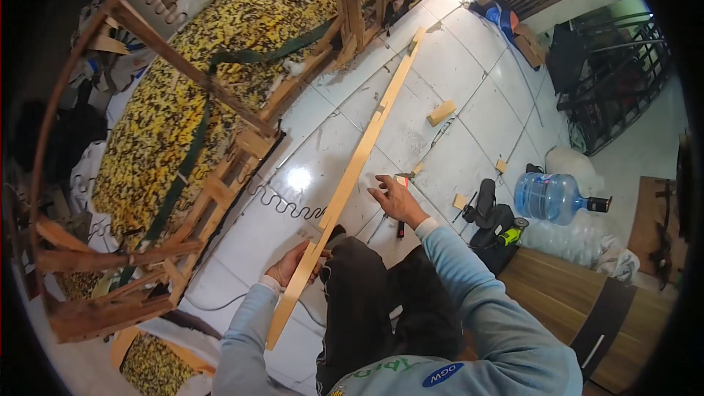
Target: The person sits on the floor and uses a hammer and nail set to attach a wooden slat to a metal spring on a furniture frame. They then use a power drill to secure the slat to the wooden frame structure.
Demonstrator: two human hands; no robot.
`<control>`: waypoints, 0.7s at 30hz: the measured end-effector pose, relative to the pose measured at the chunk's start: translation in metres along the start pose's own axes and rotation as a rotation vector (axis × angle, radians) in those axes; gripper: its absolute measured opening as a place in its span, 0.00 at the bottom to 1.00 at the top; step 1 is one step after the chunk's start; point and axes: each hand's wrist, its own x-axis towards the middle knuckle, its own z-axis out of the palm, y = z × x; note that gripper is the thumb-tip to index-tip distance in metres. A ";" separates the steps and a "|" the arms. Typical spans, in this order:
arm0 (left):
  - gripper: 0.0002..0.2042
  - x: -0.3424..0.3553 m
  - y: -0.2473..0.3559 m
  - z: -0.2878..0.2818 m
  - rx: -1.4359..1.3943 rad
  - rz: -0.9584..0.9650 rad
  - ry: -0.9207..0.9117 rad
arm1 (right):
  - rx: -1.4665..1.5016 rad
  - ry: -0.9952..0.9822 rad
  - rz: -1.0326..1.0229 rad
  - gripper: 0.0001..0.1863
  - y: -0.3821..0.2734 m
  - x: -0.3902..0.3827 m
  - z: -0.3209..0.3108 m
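Note:
A long, narrow wooden batten (357,161) with a few shallow notches along one edge runs slantwise before me, from beside my left forearm toward the far floor. My left hand (287,267) is closed around its near part, just left of my knee. Held over the tiles right of the batten, my right hand (397,200) has its fingers apart and nothing visible in them. Just beyond that hand lies a small tool with a wooden handle (418,169), partly covered. A thin red-and-black object (401,229) shows below the wrist.
A wooden furniture frame (220,191) with yellow-black foam (242,22) stands at left, a zigzag spring (286,207) near it. Wood offcuts (441,113) dot the tiles. At right are a black-and-green power tool (506,229), a blue water jug (551,198) and a wood-grain panel (565,286).

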 end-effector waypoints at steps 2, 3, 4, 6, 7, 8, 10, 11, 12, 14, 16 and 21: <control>0.34 -0.045 -0.002 0.028 0.066 -0.025 -0.072 | 0.156 -0.014 0.072 0.40 -0.027 -0.017 0.001; 0.33 -0.065 -0.004 0.045 0.120 0.003 -0.015 | 0.267 0.000 0.117 0.42 -0.020 -0.014 0.015; 0.32 -0.084 -0.008 0.065 0.403 0.128 0.153 | 0.378 0.015 0.161 0.44 -0.025 -0.013 0.022; 0.30 -0.120 -0.025 0.112 0.970 0.364 0.494 | 0.594 0.022 0.395 0.47 -0.080 -0.034 0.019; 0.28 -0.137 -0.037 0.132 1.086 0.475 0.644 | 0.699 0.026 0.506 0.48 -0.106 -0.044 0.014; 0.28 -0.158 -0.051 0.146 1.131 0.422 0.722 | 0.802 -0.021 0.543 0.49 -0.113 -0.052 0.016; 0.28 -0.200 -0.075 0.173 1.225 0.355 0.892 | 1.002 -0.111 0.574 0.50 -0.120 -0.066 0.026; 0.27 -0.226 -0.088 0.187 1.257 0.390 0.954 | 1.126 -0.185 0.560 0.47 -0.125 -0.080 0.030; 0.28 -0.255 -0.101 0.195 1.291 0.431 1.016 | 1.248 -0.261 0.538 0.45 -0.133 -0.096 0.035; 0.26 -0.304 -0.127 0.207 1.292 0.603 1.158 | 1.334 -0.279 0.613 0.36 -0.197 -0.138 0.030; 0.24 -0.348 -0.145 0.222 1.351 0.495 1.271 | 1.190 -0.318 0.575 0.30 -0.239 -0.179 0.015; 0.30 -0.418 -0.151 0.299 1.382 0.474 1.408 | 1.059 -0.293 0.569 0.26 -0.278 -0.214 0.001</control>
